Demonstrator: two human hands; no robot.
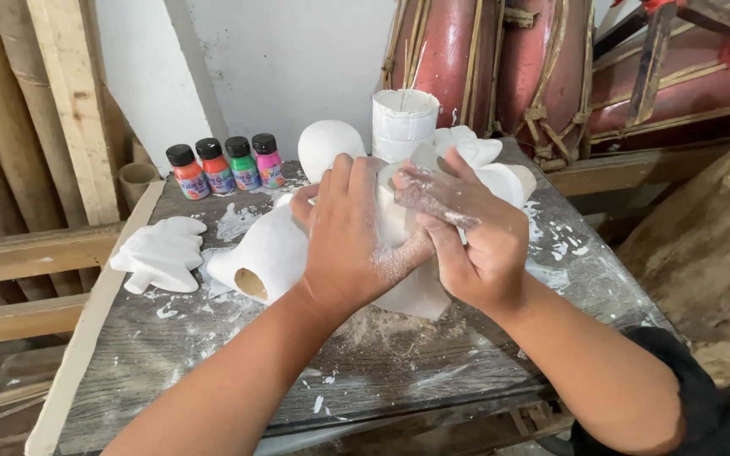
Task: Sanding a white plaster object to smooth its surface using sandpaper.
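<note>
Four paint bottles (pixel 226 167) — coloured labels.

Left hand (pixel 350 241) and right hand (pixel 475 236), fingers curled, dusted white

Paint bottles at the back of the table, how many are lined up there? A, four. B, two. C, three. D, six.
A: four small paint bottles with black caps stand side by side at the back left of the table, coloured orange, red, green and pink, beyond the dusty left hand and right hand working on the white plaster piece.
</note>
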